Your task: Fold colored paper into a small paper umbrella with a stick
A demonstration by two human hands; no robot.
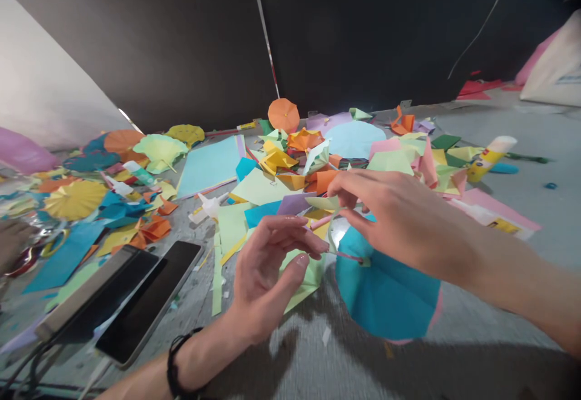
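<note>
A round blue paper disc [385, 285] with fold lines and a pink edge showing behind it sits below my right hand. From a small pale patch at its centre, a thin pink stick [347, 256] runs to the fingertips of my left hand [272, 273]. That hand's fingers curl round the stick's end, with the thumb a little apart. My right hand [385, 224] is closed above the disc, thumb against fingers. A pale curled strip [334, 230] shows just under its fingertips; whether they grip it is hidden.
Coloured paper scraps [272, 188] cover the floor ahead. At left lie a phone [149, 303], a dark flat device [100, 291] with cables and a yellow pleated paper disc [76, 199]. A glue stick [492, 158] stands right. Another person's hand [16, 242] shows far left.
</note>
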